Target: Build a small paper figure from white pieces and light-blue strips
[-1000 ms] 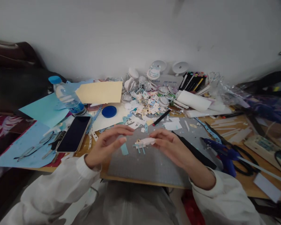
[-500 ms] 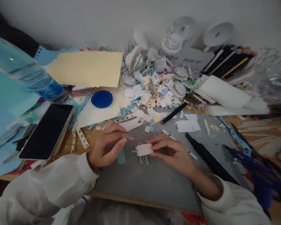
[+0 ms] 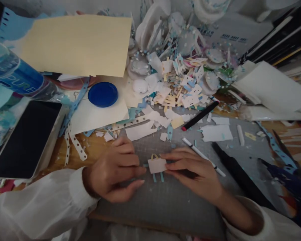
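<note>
A small white paper cutout (image 3: 157,165) with a yellow loop on top and blue strips below lies on the grey cutting mat (image 3: 165,201). My right hand (image 3: 193,174) pinches its right edge with fingertips together. My left hand (image 3: 115,170) rests on the mat at the cutout's left edge, fingers curled and stretched toward it; a blue strip lies under them. Whether the left fingers grip the cutout is unclear.
A heap of small paper scraps (image 3: 180,87) fills the far middle. A blue lid (image 3: 102,94), a yellow sheet (image 3: 77,43), a water bottle (image 3: 15,77) and a phone (image 3: 25,137) lie to the left. A black marker (image 3: 199,115), a thin white pen (image 3: 203,156) and rolled white paper (image 3: 271,90) lie to the right.
The view has moved closer and lower over the table. Both hands have lowered the cutout onto the mat, and my left hand has closed in on its left edge.
</note>
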A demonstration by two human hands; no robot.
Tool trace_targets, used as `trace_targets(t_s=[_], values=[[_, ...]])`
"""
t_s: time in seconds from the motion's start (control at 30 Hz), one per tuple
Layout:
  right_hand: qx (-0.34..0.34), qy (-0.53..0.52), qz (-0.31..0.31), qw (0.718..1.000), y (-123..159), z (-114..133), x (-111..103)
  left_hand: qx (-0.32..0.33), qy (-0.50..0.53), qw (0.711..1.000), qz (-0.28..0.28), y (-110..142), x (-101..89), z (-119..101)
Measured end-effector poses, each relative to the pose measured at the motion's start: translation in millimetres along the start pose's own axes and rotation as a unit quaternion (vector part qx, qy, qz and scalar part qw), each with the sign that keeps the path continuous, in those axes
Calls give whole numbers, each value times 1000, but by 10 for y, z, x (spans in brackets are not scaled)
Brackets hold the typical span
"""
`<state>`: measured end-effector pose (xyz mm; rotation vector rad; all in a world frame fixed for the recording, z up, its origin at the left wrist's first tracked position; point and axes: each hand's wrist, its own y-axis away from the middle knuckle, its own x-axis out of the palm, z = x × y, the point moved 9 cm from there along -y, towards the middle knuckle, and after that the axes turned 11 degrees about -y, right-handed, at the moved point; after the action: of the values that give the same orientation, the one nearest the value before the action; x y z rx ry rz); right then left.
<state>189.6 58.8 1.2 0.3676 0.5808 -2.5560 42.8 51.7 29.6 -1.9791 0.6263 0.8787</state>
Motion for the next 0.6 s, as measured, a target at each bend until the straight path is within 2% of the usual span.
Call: trace_targets(t_s=[0.23, 0.6], values=[[2, 25, 3, 1000, 5, 4, 21, 55, -31, 997, 45, -36, 102, -107], [-1, 58, 18, 998, 49, -38, 66, 39, -78, 993, 80, -14, 176, -79]])
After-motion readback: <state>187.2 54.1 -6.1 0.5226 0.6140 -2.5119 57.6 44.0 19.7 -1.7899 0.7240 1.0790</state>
